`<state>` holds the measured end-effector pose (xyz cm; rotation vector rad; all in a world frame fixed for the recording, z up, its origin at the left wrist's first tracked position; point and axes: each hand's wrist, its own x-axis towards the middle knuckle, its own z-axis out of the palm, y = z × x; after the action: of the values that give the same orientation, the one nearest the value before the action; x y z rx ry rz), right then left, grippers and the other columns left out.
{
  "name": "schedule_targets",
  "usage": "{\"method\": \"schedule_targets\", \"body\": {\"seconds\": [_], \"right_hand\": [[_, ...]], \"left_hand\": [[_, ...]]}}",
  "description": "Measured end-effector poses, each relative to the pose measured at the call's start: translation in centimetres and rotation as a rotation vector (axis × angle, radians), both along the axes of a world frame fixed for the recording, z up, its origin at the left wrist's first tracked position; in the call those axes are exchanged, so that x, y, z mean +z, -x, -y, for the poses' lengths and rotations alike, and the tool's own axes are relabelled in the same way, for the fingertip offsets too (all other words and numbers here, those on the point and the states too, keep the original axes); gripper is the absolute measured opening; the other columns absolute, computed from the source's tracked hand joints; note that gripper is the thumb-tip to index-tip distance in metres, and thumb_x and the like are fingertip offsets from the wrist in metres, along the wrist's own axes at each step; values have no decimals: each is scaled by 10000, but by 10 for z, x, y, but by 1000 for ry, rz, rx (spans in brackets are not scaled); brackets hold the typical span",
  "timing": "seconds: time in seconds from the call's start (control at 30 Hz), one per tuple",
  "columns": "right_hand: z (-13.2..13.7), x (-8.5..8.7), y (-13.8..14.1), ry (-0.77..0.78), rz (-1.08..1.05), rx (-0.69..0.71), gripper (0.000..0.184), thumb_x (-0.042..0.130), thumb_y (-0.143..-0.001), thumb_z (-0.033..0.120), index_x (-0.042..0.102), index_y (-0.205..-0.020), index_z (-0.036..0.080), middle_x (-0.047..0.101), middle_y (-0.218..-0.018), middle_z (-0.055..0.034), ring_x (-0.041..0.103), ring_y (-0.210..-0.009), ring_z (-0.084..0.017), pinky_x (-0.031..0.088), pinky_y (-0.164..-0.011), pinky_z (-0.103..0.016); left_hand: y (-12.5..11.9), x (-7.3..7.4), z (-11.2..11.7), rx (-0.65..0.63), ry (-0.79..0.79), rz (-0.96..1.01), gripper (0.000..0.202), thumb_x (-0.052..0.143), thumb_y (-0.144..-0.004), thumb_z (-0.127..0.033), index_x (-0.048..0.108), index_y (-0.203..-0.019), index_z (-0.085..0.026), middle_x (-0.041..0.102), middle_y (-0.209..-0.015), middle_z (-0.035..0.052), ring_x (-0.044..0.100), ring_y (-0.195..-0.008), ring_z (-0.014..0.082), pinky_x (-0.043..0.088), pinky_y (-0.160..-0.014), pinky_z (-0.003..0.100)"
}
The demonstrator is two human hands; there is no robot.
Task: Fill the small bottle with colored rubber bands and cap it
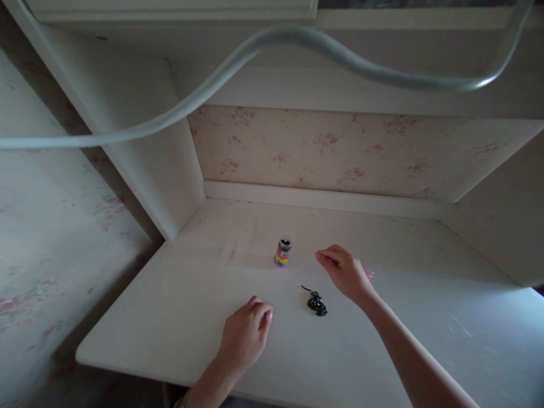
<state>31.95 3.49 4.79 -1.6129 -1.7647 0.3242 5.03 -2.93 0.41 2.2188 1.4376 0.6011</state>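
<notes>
A small clear jar point(283, 252) stands upright on the white desk, with black, pink, yellow and blue layers inside. To its lower right lies a loose heap of thin, shiny black pieces point(317, 304), one strand sticking out toward the upper left. My right hand point(340, 269) hovers right of the jar with thumb and fingertips pinched together; anything between them is too small to make out. Partly hidden behind its wrist is a small pink thing point(368, 273). My left hand point(249, 328) is curled closed near the front of the desk, left of the black heap, with nothing visible in it.
The white desk top point(170, 317) has a rounded front left corner. A shelf unit point(140, 102) encloses it at the sides and above. A pale, curved cable or tube point(289, 35) crosses the upper view close to the camera. Flowered wallpaper point(280, 147) covers the back.
</notes>
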Motion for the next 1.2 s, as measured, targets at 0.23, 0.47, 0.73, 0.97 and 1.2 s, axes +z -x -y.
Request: {"method": "schedule_targets", "body": {"seconds": [0.23, 0.47, 0.73, 0.97, 1.2], "right_hand": [[51, -64, -15, 146, -268, -36, 357, 508, -874, 474, 716, -825, 189, 636, -821, -51, 602, -756, -170, 453, -682, -262], [64, -63, -16, 187, -253, 86, 325, 519, -884, 448, 714, -931, 192, 598, -878, -69, 588, -723, -153, 453, -634, -239], [61, -77, -16, 149, -149, 88, 257, 539, -882, 395, 730, -906, 224, 569, -865, -44, 581, -748, -147, 455, -666, -226], [62, -76, -15, 114, -134, 64, 288, 497, -905, 417, 707, -875, 222, 570, -859, -40, 568, -707, -140, 441, -623, -225], [62, -75, -14, 163, -49, 49, 318, 465, -912, 422, 699, -1038, 247, 590, -939, -41, 585, -706, -135, 456, -670, -245]], "left_hand": [[-45, 15, -29, -157, 19, -2, 190, 466, -917, -227, 656, -926, -238, 649, -922, 13, 639, -815, 148, 473, -747, 242], [-81, 11, -63, -199, -8, -195, 189, 510, -901, -263, 630, -1047, -253, 628, -1053, 16, 638, -888, 162, 476, -767, 255], [-88, 5, -68, -208, -35, -266, 171, 482, -920, -265, 652, -926, -244, 621, -989, 6, 635, -815, 146, 460, -702, 242], [-84, 17, -58, -169, -96, -201, 183, 469, -934, -264, 648, -907, -236, 627, -947, 4, 633, -797, 138, 461, -695, 232], [-55, 76, -69, -40, -311, 41, 219, 433, -958, -293, 638, -994, -228, 614, -993, 26, 608, -806, 122, 467, -740, 228]]}}
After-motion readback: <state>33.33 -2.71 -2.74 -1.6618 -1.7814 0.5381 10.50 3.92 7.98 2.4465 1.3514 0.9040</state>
